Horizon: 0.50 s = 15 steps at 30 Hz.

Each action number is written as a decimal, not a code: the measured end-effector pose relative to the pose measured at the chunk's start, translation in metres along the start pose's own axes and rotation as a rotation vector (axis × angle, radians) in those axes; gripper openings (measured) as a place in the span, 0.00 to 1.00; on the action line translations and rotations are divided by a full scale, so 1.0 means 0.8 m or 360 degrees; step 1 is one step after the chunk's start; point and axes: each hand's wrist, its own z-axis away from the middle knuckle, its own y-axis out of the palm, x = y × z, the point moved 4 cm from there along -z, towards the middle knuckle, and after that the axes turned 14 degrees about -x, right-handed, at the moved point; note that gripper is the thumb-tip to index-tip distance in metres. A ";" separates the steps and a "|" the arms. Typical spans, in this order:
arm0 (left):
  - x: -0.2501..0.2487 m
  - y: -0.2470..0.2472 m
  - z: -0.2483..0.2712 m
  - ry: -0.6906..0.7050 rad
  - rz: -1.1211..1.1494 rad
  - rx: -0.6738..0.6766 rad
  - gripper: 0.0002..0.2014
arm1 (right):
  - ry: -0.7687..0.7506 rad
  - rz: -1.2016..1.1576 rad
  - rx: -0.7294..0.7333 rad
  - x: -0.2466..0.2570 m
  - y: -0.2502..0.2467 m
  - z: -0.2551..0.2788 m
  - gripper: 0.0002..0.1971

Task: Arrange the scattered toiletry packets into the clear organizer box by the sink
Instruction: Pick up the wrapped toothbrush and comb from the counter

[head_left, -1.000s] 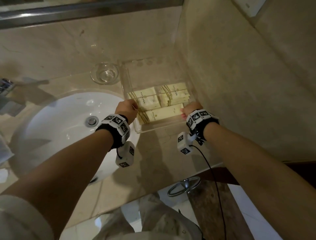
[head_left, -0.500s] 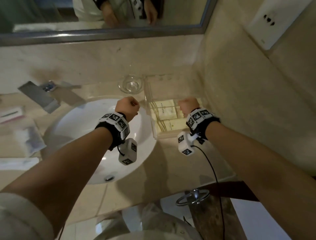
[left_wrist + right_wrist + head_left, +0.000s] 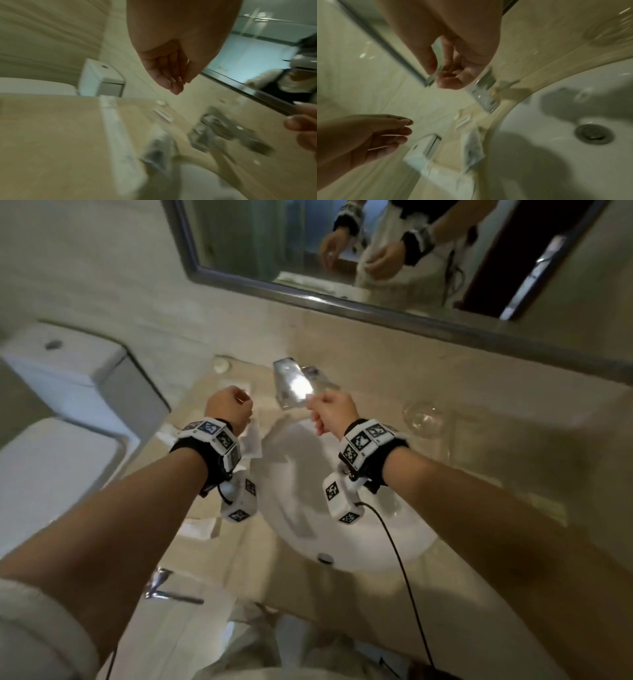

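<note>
Both hands hover empty over the desk left of the sink point(image 3: 329, 508): the left hand point(image 3: 227, 409) has relaxed fingers held together, and the right hand point(image 3: 330, 414) is loosely curled around nothing. The remaining packets point(image 3: 251, 440) lie on the desk by the basin's left rim, with another point(image 3: 198, 530) nearer the front edge. The organizer box is barely discernible at far right. Best to pinch each crinkly packet by an edge, lift it clear of the basin, and carry it across without dropping it.

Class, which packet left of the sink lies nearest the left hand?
The crinkled clear packet at the sink's rim, just beside the left hand; the others lie farther off.
</note>
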 end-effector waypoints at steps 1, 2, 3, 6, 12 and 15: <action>0.023 -0.020 -0.006 -0.0062 -0.0015 -0.0050 0.10 | 0.0001 0.0049 0.0089 0.001 0.030 0.003 0.12; 0.043 -0.034 -0.010 -0.0128 -0.0032 -0.0074 0.10 | 0.0002 0.0097 0.0163 0.000 0.053 0.007 0.12; 0.066 -0.048 -0.013 -0.0194 -0.0062 -0.0103 0.09 | -0.0003 0.0148 0.0243 -0.003 0.079 0.009 0.11; 0.127 -0.077 -0.014 -0.0310 -0.0178 -0.0122 0.09 | -0.0012 0.0299 0.0415 -0.015 0.140 0.021 0.12; 0.217 -0.097 -0.011 -0.0532 -0.0396 0.0078 0.15 | -0.0077 0.0659 0.0594 -0.050 0.230 0.024 0.10; 0.246 -0.102 -0.014 -0.0601 -0.0464 0.0202 0.20 | -0.0350 0.1081 0.0648 -0.059 0.262 0.018 0.12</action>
